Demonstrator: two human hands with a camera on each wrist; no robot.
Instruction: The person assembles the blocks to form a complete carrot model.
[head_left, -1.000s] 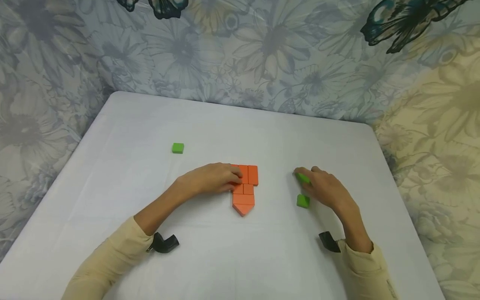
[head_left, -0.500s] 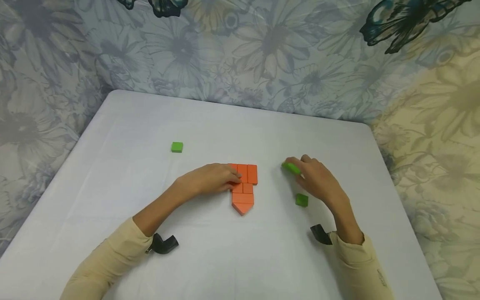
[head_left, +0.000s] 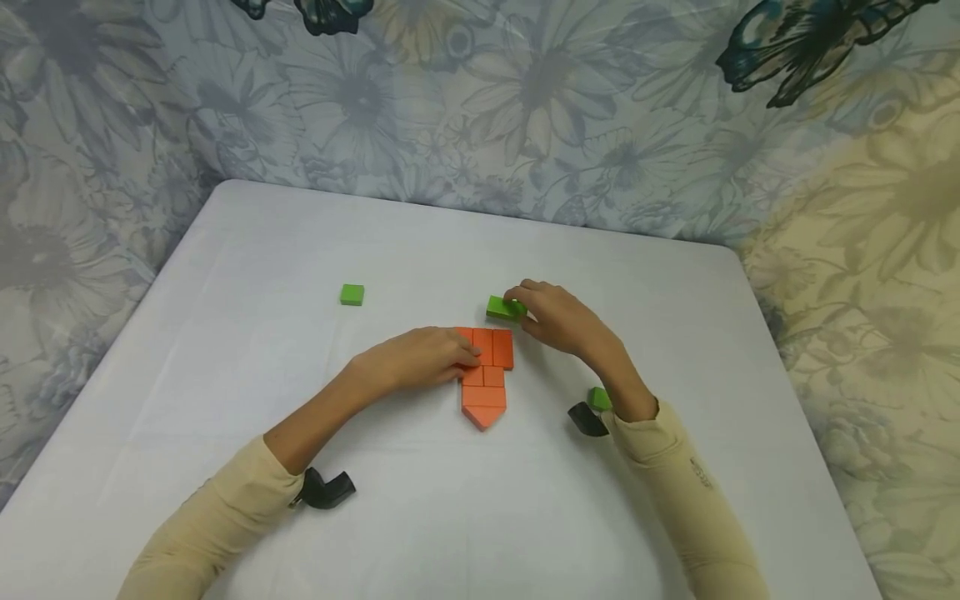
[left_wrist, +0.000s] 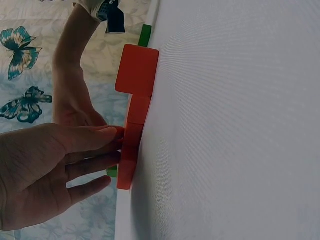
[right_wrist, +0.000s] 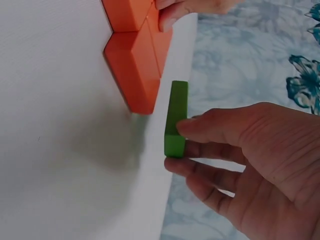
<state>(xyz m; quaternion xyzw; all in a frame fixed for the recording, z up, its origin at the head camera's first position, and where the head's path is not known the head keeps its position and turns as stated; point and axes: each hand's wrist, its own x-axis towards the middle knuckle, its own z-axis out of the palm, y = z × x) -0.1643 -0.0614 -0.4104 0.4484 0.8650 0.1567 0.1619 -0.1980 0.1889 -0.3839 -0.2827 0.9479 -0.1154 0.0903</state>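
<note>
An arrow-like shape of orange blocks (head_left: 483,396) lies flat on the table, its pointed end toward the person. My left hand (head_left: 420,358) rests its fingertips on the left edge of the shape's far row, fingers fairly straight in the left wrist view. My right hand (head_left: 558,318) pinches a green rectangular block (right_wrist: 176,115) between thumb and fingers, just beyond the far row of the orange shape. In the right wrist view, the orange blocks (right_wrist: 137,70) lie beside the held block, with the left fingertips on them.
A small green block (head_left: 352,294) lies at the far left. Another green block (head_left: 599,398) is partly hidden by the right wrist. Black wrist mounts (head_left: 327,489) stick out from both sleeves. The white table (head_left: 262,225) meets a floral wall behind.
My right hand has carried the green block leftward and away from the person, from the right side to beyond the orange shape. The left hand stays on the orange blocks.
</note>
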